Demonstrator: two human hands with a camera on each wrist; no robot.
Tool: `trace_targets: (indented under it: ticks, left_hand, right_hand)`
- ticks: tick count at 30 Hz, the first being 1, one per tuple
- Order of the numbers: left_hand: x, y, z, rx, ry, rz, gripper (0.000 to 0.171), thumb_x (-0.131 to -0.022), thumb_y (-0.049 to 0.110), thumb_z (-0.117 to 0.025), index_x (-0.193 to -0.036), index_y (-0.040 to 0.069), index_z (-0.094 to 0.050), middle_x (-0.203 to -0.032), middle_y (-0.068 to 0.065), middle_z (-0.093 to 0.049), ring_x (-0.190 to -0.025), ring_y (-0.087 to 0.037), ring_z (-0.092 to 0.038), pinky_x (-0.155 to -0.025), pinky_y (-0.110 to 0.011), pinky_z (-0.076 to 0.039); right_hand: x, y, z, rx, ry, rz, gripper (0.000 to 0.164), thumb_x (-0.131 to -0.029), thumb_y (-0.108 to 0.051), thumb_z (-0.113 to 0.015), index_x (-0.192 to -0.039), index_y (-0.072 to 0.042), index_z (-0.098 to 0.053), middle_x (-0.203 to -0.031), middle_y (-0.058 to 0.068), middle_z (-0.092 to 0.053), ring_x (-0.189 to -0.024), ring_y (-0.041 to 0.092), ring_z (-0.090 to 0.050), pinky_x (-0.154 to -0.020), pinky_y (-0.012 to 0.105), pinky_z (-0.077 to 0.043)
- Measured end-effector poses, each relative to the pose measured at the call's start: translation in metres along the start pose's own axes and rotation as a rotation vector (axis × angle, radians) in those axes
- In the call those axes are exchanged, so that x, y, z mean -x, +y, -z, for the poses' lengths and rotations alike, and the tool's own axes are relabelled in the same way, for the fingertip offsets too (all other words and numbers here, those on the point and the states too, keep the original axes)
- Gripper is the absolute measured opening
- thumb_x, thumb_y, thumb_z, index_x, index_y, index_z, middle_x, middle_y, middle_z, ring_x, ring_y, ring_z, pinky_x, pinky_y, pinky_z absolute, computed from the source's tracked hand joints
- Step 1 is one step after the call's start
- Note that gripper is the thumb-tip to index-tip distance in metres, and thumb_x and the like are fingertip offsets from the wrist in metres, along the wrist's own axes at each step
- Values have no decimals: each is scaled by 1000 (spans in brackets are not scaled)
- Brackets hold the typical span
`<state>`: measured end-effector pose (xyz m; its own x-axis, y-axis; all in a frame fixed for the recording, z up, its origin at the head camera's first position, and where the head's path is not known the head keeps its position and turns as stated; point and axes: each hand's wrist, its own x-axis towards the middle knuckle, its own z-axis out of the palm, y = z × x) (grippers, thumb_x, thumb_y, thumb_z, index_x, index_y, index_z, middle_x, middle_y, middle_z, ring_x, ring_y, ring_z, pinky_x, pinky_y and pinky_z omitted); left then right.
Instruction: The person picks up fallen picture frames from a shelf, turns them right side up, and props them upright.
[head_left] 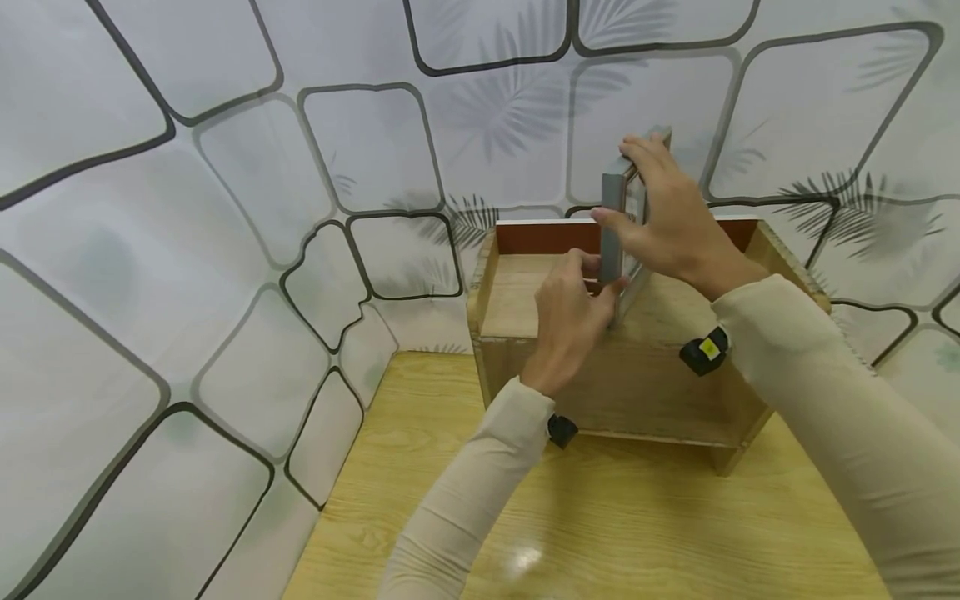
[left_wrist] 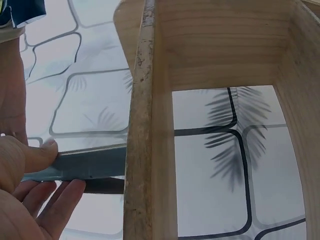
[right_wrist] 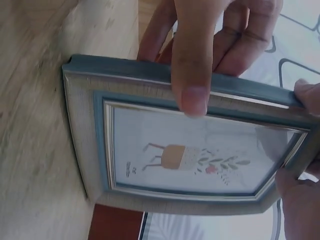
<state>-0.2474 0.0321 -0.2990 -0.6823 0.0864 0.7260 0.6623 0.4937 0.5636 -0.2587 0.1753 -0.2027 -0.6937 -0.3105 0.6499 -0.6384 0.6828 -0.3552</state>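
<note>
Both hands hold a picture frame [head_left: 612, 221] with a blue-grey edge above the top board of a wooden shelf unit [head_left: 630, 392]. My left hand [head_left: 566, 308] pinches its near side edge low down, thumb on one face and fingers on the other. Higher up, my right hand [head_left: 675, 217] grips the frame's upper part. Behind glass, the right wrist view shows a print of an animal figure with leaves [right_wrist: 175, 156]. The frame's lower edge meets or nearly meets the wood; I cannot tell which. In the left wrist view, the left thumb [left_wrist: 37, 154] lies along the blue-grey edge.
The shelf unit stands on a yellow wood-grain table [head_left: 420, 433] close to the patterned wall [head_left: 510, 125]. A reddish-brown strip [head_left: 547, 237] runs along the unit's back. Raised wooden sides [left_wrist: 139, 125] flank its top board. Small black devices sit at both wrists.
</note>
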Motion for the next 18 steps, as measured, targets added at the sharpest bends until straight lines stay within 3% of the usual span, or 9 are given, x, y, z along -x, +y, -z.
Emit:
trace_targets:
  ticks: [5,10,18]
  left_hand:
    - [2,-2,2,31,-34,-47,23,-94,18,-75,-108,1,-67,-100,-9,-70,-85,-19,-72,-72,-11,-51]
    - [6,-7,10,-1,-66,-54,19,-101,16,-64,-114,3,-70,-105,-7,-72,-88,-16,-73,-75,-12,-52]
    - [9,-13,12,10,-276,0,28,-99,13,-67,-123,-1,-70,-109,-11,-76,-87,-15,-75,-71,-12,-53]
  right_hand:
    - [2,5,5,-22,-1,33,74,-93,-13,-73,-153,5,-34,-159,23,-33,-152,35,-19,-122,49,-20]
    - [6,10,7,-72,11,53,72,-93,-10,-73,-153,3,-36,-159,22,-34,-153,32,-16,-122,43,-20]
    - [8,17,8,-147,15,69,69,-92,-3,-72,-152,2,-39,-156,17,-38,-139,28,-41,-113,31,-38]
